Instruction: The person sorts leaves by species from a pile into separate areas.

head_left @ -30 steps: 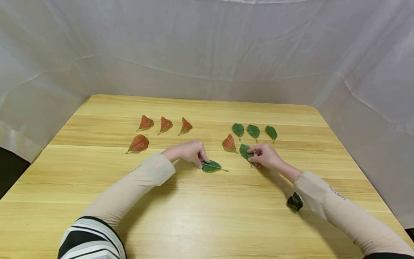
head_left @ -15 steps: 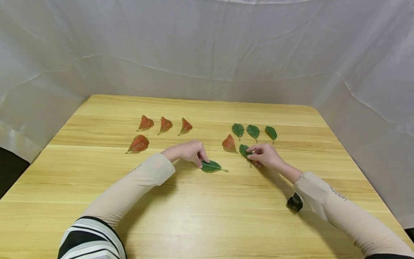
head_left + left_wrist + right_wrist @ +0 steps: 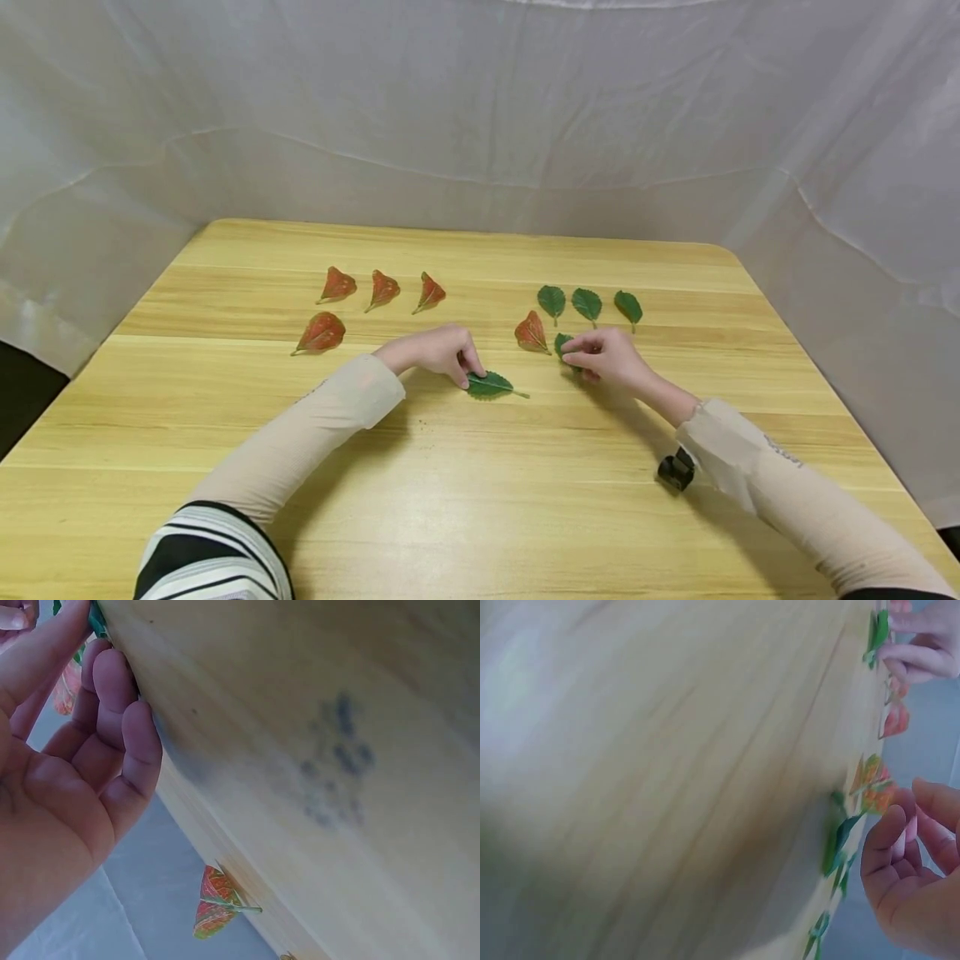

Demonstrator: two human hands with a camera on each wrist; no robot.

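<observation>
My left hand [image 3: 442, 352] pinches the blunt end of a green serrated leaf [image 3: 491, 385] between thumb and fingers, its stem pointing right. The leaf lies at table level. In the left wrist view only a sliver of the green leaf [image 3: 97, 621] shows past the fingers. My right hand [image 3: 607, 358] hovers over a second green leaf [image 3: 562, 342], hiding most of it. In the right wrist view that hand's fingers [image 3: 889, 836] are loosely bent and appear apart from the leaves. A red leaf [image 3: 532, 332] lies just left of the second green leaf.
Three red leaves [image 3: 385, 289] form a row at the back left, with another red leaf [image 3: 322, 332] in front. Three green leaves [image 3: 587, 303] line up at the back right. A wooden table [image 3: 480, 517] bears everything, with pale curtains [image 3: 480, 108] around its far sides.
My right hand has shifted slightly left and now covers more of the second green leaf, having seemingly released it. The left hand and its leaf have stayed put.
</observation>
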